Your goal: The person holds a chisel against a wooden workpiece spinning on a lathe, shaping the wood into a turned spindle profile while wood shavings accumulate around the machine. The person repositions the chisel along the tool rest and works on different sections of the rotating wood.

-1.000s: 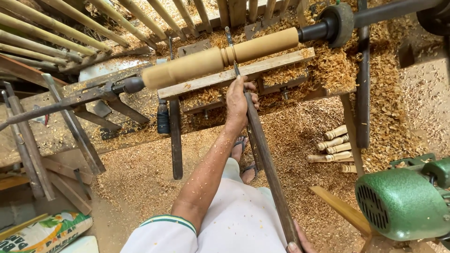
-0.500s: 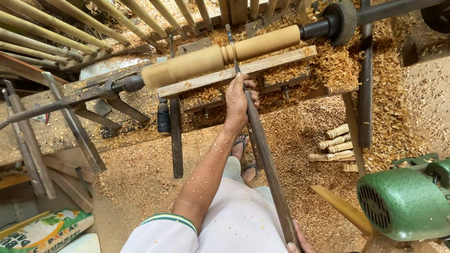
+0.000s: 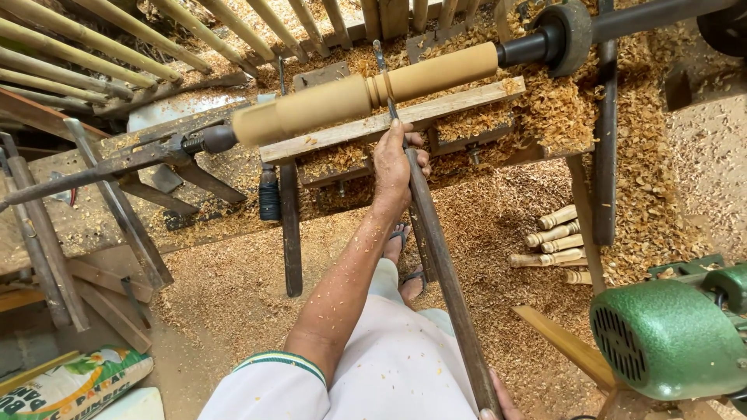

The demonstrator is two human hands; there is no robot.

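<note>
A pale wooden spindle (image 3: 366,93) is mounted level in a lathe, running from a dark pointed centre at its left end to a black chuck (image 3: 564,35) at its right. A grooved ring is cut near the spindle's middle.

Just below the spindle lies a flat wooden rest (image 3: 459,105), heaped with shavings at its right end. A long dark chisel (image 3: 436,257) crosses the rest; its narrow metal tip meets the spindle at the grooved ring.

The left hand (image 3: 395,163) is clenched around the chisel shaft just below the rest, fingers wrapped over it. The right hand (image 3: 498,400) shows only at the bottom edge, against the chisel's lower end; whether it is closed on the handle cannot be told.

Below and right of the spindle, a small stack of turned wooden pegs (image 3: 554,241) lies on the sawdust floor. A green motor (image 3: 673,334) sits further right and lower. Far below the spindle's left end, a printed sack (image 3: 74,385), white with green and yellow patches, lies on its side.
</note>
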